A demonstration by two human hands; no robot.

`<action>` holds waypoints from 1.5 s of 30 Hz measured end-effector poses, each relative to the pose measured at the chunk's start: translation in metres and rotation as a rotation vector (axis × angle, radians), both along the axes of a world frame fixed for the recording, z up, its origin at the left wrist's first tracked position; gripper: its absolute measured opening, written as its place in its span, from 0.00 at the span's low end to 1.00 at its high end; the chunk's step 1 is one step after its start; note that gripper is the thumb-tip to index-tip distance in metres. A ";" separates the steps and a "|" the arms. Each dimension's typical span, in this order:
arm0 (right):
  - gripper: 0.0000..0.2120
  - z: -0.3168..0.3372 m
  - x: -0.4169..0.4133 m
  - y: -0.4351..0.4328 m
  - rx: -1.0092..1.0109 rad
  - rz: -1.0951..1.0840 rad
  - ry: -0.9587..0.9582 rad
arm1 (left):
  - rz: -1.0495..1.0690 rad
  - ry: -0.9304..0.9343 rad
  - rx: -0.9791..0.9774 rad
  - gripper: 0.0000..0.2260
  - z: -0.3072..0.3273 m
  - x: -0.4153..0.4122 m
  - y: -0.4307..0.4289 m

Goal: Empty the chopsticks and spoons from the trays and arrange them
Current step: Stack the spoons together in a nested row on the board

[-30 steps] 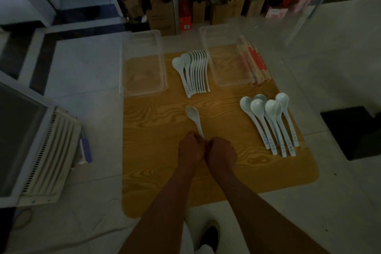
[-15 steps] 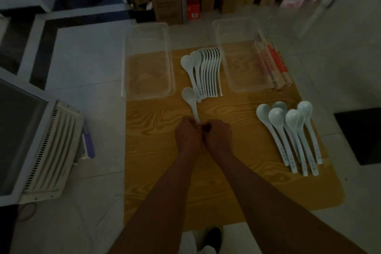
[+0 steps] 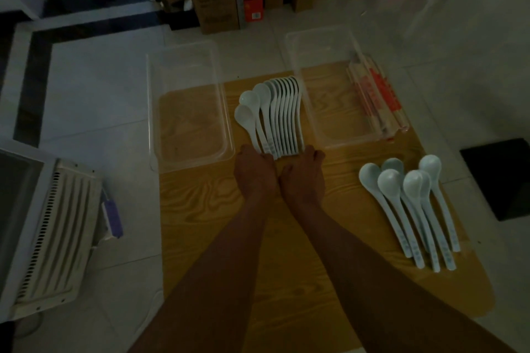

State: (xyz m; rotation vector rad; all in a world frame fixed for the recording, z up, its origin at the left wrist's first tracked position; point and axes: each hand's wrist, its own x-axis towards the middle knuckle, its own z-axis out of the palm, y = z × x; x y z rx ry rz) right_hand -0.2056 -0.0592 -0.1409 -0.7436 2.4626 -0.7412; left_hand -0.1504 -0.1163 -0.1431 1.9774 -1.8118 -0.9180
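Head view: we see both hands meet at the near ends of the handles in the row of white spoons (image 3: 284, 117), between the two trays. Our left hand (image 3: 255, 172) touches the handle end of the leftmost spoon (image 3: 246, 119), whose bowl sits lowest in the row. Our right hand (image 3: 304, 178) is just beside it, its curled fingers (image 3: 314, 155) against the right end of the row. The fingertips are turned away from us, so we cannot tell whether either hand grips a handle or only presses on it.

A loose group of spoons (image 3: 413, 203) lies well apart to the right on the bench (image 3: 206, 209), bowls pointing away from us and handles fanned and overlapping. The left tray (image 3: 189, 123) and the right tray (image 3: 338, 112) stand on the far part of the bench, and the wrapped chopsticks (image 3: 375, 100) lie in a stack just beside the right tray's right wall.

Pale floor tiles (image 3: 94, 89) surround the bench, a white vented appliance (image 3: 54, 238) lies at the left, and cardboard boxes (image 3: 215, 6) stand at the back.

We note that the bench has bold yellow wood grain, the trays are clear plastic with rounded corners, the spoons are glossy with deep oval bowls, and the chopstick wrappers are paper with red print. The light is dim.
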 end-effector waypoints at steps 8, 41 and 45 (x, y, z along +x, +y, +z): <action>0.32 0.001 -0.008 -0.029 -0.015 0.013 -0.013 | -0.011 -0.033 -0.069 0.08 -0.002 -0.016 -0.029; 0.25 -0.013 -0.008 0.027 -0.048 0.105 0.097 | -0.136 0.011 -0.031 0.11 -0.003 -0.010 -0.028; 0.21 -0.005 -0.014 0.049 -0.015 0.097 0.107 | -0.196 -0.006 -0.085 0.18 0.005 -0.010 -0.017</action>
